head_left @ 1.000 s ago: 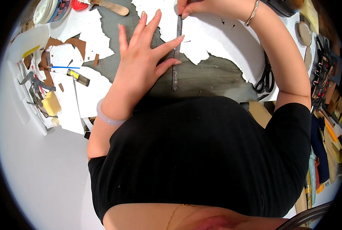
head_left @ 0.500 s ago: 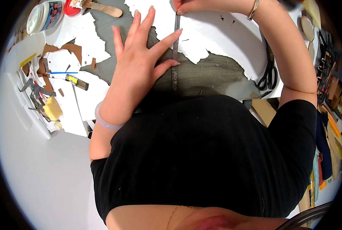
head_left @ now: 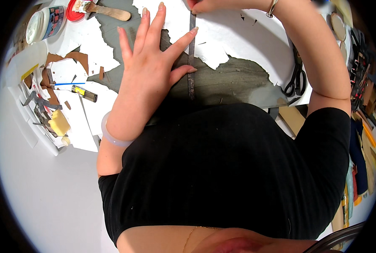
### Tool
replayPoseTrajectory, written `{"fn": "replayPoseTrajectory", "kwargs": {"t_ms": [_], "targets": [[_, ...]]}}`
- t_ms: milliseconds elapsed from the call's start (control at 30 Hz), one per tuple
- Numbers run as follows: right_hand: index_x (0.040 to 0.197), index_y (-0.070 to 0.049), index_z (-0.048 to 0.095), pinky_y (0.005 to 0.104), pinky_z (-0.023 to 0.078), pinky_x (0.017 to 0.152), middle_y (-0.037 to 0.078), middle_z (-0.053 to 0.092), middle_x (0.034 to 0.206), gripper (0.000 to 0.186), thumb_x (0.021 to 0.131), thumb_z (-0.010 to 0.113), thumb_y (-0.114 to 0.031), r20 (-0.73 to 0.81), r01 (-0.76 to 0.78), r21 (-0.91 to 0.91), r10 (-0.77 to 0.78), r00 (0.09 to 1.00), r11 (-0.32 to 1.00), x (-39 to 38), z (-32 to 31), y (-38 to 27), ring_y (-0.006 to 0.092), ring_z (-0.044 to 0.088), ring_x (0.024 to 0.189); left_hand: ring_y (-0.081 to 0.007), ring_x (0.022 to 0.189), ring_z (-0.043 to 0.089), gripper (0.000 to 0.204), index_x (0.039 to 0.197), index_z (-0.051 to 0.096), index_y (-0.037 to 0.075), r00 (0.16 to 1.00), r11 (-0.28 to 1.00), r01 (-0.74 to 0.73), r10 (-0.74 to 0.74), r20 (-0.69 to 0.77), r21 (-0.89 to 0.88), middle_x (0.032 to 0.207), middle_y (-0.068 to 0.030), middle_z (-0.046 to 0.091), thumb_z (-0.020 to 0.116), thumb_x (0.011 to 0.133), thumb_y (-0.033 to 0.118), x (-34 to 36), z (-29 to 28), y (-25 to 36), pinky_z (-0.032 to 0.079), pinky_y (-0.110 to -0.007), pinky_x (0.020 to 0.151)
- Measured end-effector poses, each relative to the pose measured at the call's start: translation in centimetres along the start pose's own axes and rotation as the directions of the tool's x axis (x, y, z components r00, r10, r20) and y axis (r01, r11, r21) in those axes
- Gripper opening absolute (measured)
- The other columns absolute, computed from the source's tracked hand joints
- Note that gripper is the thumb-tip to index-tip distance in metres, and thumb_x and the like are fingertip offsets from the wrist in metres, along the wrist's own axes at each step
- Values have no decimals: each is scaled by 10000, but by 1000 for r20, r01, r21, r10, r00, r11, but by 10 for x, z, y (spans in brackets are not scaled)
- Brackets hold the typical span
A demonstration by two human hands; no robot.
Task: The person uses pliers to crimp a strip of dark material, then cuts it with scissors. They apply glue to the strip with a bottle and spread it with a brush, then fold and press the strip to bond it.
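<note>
A narrow dark strip [head_left: 191,52] runs away from me across a grey work board [head_left: 242,78] and torn white paper [head_left: 213,50]. My left hand [head_left: 148,69] lies flat with its fingers spread, and its thumb and index fingertips rest on or right beside the strip. At the far edge of the view my right hand [head_left: 209,4] pinches the strip's far part between thumb and fingers. The upper part of that hand is cut off by the frame, and so is the strip's far end.
Black scissors [head_left: 296,82] lie right. At the far left are a tub of white paste [head_left: 44,23], a red lid [head_left: 75,12] and a paste-smeared wooden brush [head_left: 108,11]. Nearer lie a yellow-labelled small case [head_left: 84,93], brown scraps [head_left: 77,60] and a yellow sponge-like block [head_left: 59,123].
The whole view has shifted slightly. Both hands keep nearly the same pose, and the strip stays under the left fingertips and in the right hand's pinch.
</note>
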State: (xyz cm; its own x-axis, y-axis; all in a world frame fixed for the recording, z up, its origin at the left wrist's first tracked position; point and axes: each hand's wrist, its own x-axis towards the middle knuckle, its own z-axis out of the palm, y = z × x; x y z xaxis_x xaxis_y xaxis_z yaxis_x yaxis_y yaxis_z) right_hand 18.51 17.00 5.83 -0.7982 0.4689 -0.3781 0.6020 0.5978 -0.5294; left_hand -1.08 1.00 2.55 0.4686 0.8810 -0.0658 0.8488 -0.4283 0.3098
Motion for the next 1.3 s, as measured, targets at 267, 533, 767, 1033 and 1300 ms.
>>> {"fn": "replayPoseTrajectory", "kwargs": {"t_ms": [267, 533, 767, 1033, 1300], "targets": [[876, -10, 786, 419, 551, 764, 208, 730, 823, 167, 775, 680, -90, -16, -18, 3, 18, 1000, 1000, -1, -8, -2, 365, 703, 782, -424, 1523, 288, 822, 1491, 530, 397, 999, 998, -40, 40, 9, 53, 1673, -158, 264, 871, 744, 371, 9, -6, -2, 214, -716, 1170], [888, -20, 788, 414, 553, 778, 196, 739, 841, 164, 754, 717, -84, -5, 11, -26, -11, 1000, 1000, 18, 1, 12, 351, 709, 798, -420, 1521, 291, 888, 1507, 507, 388, 999, 989, -19, 13, 43, 147, 1675, -173, 253, 888, 705, 405, 16, -9, -1, 234, -702, 1170], [888, -31, 792, 409, 556, 781, 184, 746, 842, 158, 752, 728, -77, -8, 27, 11, -27, 1000, 1000, 15, -3, 12, 338, 715, 803, -538, 1470, 276, 916, 1507, 500, 119, 985, 980, -94, 65, 160, 174, 1567, -364, 280, 858, 740, 471, 32, -37, 5, 202, -690, 1182], [888, -20, 755, 431, 545, 763, 191, 723, 832, 128, 832, 707, -124, -203, -63, -6, 61, 977, 998, 0, 6, 4, 369, 686, 794, -529, 1466, 284, 894, 1513, 495, 138, 986, 973, -97, 65, 152, 212, 1562, -352, 287, 840, 760, 475, 31, -35, 4, 198, -689, 1184], [1066, -76, 738, 395, 563, 712, 108, 659, 830, 160, 951, 681, -172, -590, -54, 30, 62, 805, 998, -77, 94, -34, 280, 681, 770, -548, 1446, 296, 925, 1518, 478, 143, 993, 993, -48, 36, 108, 108, 1564, -356, 275, 854, 740, 475, 28, -33, 6, 191, -698, 1180]]}}
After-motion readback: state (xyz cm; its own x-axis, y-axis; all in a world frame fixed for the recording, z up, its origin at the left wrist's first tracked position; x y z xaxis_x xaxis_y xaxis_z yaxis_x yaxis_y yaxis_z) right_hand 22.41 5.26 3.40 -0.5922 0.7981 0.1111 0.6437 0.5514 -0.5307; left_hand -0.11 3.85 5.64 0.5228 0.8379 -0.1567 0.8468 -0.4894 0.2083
